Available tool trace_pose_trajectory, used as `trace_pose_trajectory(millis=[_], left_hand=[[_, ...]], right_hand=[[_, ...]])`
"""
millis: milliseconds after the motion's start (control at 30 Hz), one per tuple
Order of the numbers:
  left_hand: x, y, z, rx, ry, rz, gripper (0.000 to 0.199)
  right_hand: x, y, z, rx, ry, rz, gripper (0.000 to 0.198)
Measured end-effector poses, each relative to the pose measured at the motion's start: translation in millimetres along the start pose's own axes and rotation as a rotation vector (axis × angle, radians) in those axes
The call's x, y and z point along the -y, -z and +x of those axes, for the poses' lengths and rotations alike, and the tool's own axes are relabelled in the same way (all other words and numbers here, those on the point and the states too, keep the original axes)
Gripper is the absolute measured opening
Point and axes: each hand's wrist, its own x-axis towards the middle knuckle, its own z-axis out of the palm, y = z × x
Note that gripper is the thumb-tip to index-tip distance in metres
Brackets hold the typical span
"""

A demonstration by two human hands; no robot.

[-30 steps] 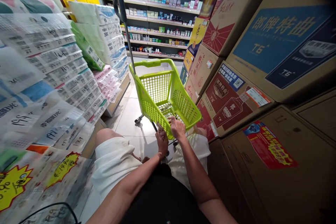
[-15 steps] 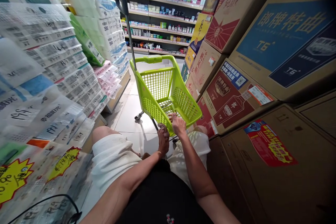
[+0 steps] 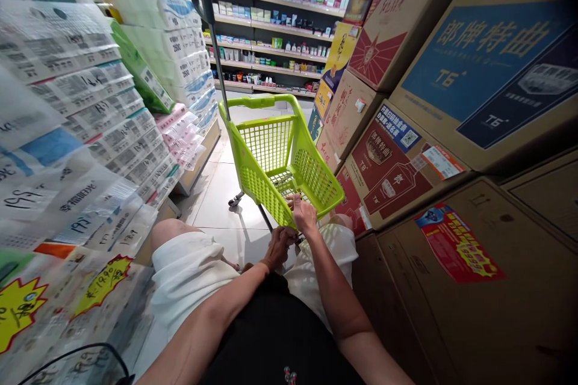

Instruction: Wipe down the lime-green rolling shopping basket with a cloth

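Observation:
A lime-green shopping cart point(image 3: 266, 195) stands in front of my knees, its grid-walled basket tipped toward me and its interior showing. My right hand point(image 3: 304, 215) is closed over the near rim, thumb up and fingers reaching inside the basket. Lower and to the left, my left hand point(image 3: 280, 245) presses its bent fingers against the underside of the same near corner. What those fingers pinch there is hidden. The cart's dark grey handle pole point(image 3: 217, 54) rises at the far left of the basket. A caster wheel point(image 3: 235, 200) shows below on the floor.
Wrapped tissue packs point(image 3: 112, 114) are stacked close on the left, with yellow price tags point(image 3: 103, 286). Large cardboard cartons point(image 3: 451, 240) wall in the right side. Shelves point(image 3: 271, 30) of small boxed goods and bottles cross the back. White tiled floor point(image 3: 212, 189) lies between.
My left hand has shifted slightly down and its fingers have moved in under the basket's corner. My right hand stays on the rim. The whole view has slid a little to the left.

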Motion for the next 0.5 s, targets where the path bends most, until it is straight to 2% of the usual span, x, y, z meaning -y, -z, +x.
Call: trace_pose_trajectory(millis=[100,167,300,367,500], left_hand=[[-4,-5,8,-0.049,-0.022,-0.04,0.03],[-1,-4,9,-0.016,-0.01,-0.019,0.03],[13,9,-3,0.19,0.051,0.047,0.037],[16,17,-6,0.292,0.043,0.043,0.035],[6,27,0,0.584,-0.02,-0.028,0.028]], right_hand=[[1,1,0,0.016,-0.011,-0.019,0.069],[2,2,0,0.025,-0.021,-0.012,0.07],[3,2,0,0.027,-0.031,0.017,0.073],[4,2,-2,0.011,-0.023,0.018,0.073],[7,2,-4,-0.003,-0.01,0.005,0.072]])
